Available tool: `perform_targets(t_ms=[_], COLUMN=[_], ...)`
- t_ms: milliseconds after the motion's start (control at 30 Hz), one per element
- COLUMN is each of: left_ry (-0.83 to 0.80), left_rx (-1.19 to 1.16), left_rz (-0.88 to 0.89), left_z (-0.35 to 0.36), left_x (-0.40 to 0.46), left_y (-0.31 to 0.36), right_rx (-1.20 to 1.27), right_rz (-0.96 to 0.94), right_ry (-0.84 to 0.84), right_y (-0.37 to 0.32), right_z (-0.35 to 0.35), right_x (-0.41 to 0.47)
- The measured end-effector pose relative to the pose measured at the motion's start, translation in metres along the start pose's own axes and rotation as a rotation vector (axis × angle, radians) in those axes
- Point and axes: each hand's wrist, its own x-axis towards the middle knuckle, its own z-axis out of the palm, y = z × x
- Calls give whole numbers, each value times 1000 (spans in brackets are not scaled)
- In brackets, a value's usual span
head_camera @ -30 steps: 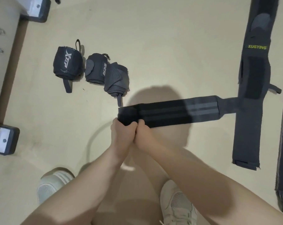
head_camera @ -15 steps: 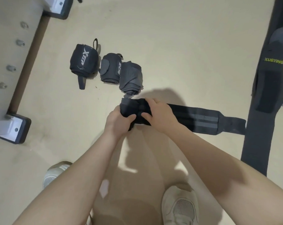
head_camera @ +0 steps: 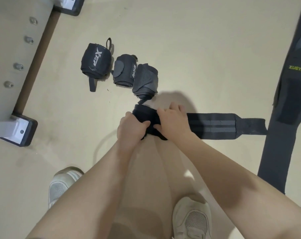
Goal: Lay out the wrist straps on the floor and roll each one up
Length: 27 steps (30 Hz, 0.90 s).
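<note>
3 rolled straps [head_camera: 119, 72] lie on the floor [head_camera: 198, 49]; both the left hand [head_camera: 131, 128] and right hand [head_camera: 172, 122] grip the half-rolled striped strap [head_camera: 215, 125]; a long XUEYING strap [head_camera: 291, 100] remains flat.

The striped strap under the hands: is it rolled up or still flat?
Partly rolled. The striped strap has a thick roll at its left end, gripped by the left hand and right hand; the rest lies flat.
</note>
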Motion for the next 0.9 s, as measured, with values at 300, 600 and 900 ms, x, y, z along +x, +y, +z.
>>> perform_targets(t_ms=[300,600,900], left_ry=[57,87,125], left_rx=[46,65,124], left_rz=[-59,-45,12], left_z=[19,27,29], left_x=[-22,-26,-25], left_y=[18,21,17], right_rx=[174,171,541], right_rz=[-51,-37,225], right_ry=[-264,-299,-409], right_y=[25,32,47], right_z=[-31,-28,-36], right_x=[-4,-27,-52])
